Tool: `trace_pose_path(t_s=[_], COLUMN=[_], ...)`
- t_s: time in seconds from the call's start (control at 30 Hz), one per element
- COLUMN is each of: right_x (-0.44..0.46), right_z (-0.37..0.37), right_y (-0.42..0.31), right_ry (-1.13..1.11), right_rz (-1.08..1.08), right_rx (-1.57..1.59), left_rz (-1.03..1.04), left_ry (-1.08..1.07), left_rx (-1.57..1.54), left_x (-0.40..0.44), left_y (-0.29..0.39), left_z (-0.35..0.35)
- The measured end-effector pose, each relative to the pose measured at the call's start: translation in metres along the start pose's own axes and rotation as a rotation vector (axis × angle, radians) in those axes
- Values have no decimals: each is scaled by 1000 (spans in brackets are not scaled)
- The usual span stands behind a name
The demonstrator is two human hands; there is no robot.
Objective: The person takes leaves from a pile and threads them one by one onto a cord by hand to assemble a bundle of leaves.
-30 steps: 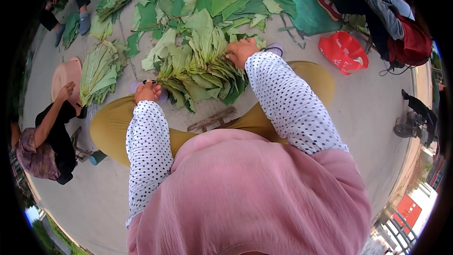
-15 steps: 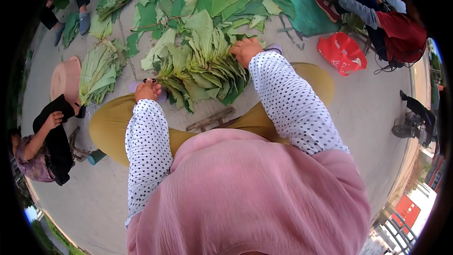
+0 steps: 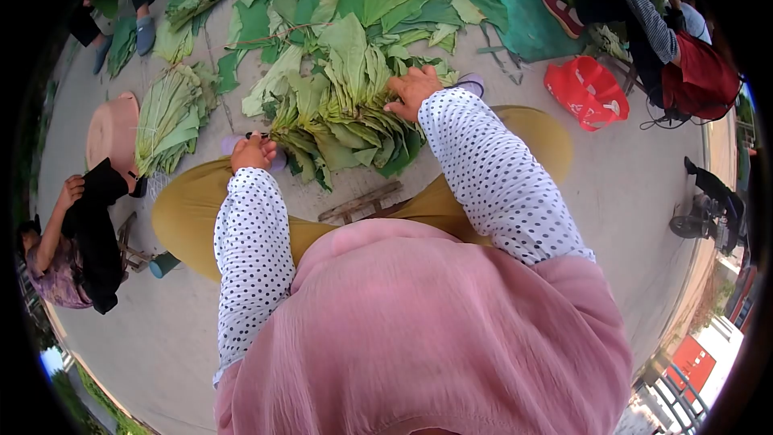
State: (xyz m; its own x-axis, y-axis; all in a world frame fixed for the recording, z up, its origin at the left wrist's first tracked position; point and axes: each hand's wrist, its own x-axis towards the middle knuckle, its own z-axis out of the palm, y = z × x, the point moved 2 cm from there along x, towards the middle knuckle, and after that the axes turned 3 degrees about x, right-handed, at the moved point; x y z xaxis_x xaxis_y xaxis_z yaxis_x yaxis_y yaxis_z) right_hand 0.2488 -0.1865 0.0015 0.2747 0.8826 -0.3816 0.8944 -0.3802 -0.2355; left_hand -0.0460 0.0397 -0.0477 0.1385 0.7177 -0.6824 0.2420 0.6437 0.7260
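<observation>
A thick row of overlapping green leaves [image 3: 346, 117] lies on the ground between my knees. At its left end my left hand [image 3: 254, 152] has its fingers closed around something small and dark that I cannot make out. My right hand [image 3: 414, 90] rests at the right end of the row, its fingers bent and apart against the leaf edges. Beyond the row, more leaves [image 3: 370, 2] are spread flat.
A tied leaf bundle [image 3: 171, 117] and a pink basin [image 3: 113, 133] are on the left, near a seated person [image 3: 60, 262]. On the right are a red bag [image 3: 586, 90] and another seated person [image 3: 696, 72]. A wooden stool [image 3: 360, 203] shows below the leaves.
My right hand shifted slightly right, then back left along the leaves. My left hand has barely moved. The person on the right has raised a large leaf, and the person on the left has changed posture.
</observation>
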Motion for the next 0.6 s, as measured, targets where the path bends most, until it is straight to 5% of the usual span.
trace_pose_path(t_s=[0.37,0.6], right_x=[-6,2], right_z=[8,11], right_y=[8,9], right_ry=[188,95], right_rz=[17,42], right_rx=[-15,10], left_rz=[22,30], left_ry=[-9,-25], left_rx=[18,64], left_x=[0,-4], left_y=[-3,-1], left_z=[0,2])
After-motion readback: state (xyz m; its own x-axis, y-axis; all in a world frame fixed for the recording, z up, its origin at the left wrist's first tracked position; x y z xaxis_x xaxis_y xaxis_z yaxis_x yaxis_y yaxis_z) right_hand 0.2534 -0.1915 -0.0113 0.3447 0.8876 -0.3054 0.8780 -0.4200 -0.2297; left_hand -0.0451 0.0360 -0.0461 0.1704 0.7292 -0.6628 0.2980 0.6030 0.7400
